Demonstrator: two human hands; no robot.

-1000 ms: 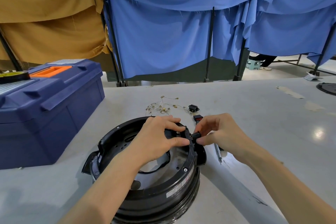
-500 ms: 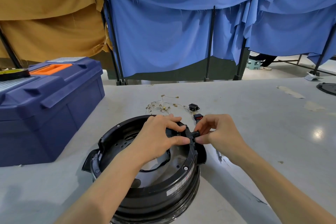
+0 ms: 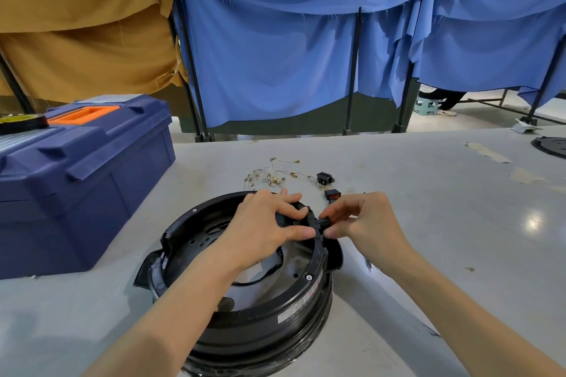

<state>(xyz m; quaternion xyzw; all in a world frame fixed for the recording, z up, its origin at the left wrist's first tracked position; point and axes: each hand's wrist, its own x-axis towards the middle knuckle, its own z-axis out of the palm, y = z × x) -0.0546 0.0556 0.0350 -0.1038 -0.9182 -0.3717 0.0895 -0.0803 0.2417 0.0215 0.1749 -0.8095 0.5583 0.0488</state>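
Rigidity marks the round black plastic housing (image 3: pixel 275 327), which sits on the grey table (image 3: pixel 428 223) at 6 o'clock in the view. It looks stiff, fairly heavy and steady enough to stay put, with a smooth wall best held by its rim. The left hand (image 3: pixel 260 232) grips that rim at the housing's 1 o'clock, fingers curled over the edge and thumb along the inner side. The right hand (image 3: pixel 364 223) meets it from outside, pinching a small black plug-shaped part (image 3: pixel 323 220) against the rim. That part is light and hard, probably prone to slip or jam if skewed, so a fingertip pinch at its outer end suits it. A dark blue plastic toolbox (image 3: pixel 76 177) stands at 9 o'clock and thin wires with brass terminals (image 3: pixel 272 176) lie at 12 o'clock. Compared with a second ago, both hands hold the same spot, the part seems pushed slightly closer in, and the slim tool (image 3: pixel 369 263) under the right wrist is now mostly hidden
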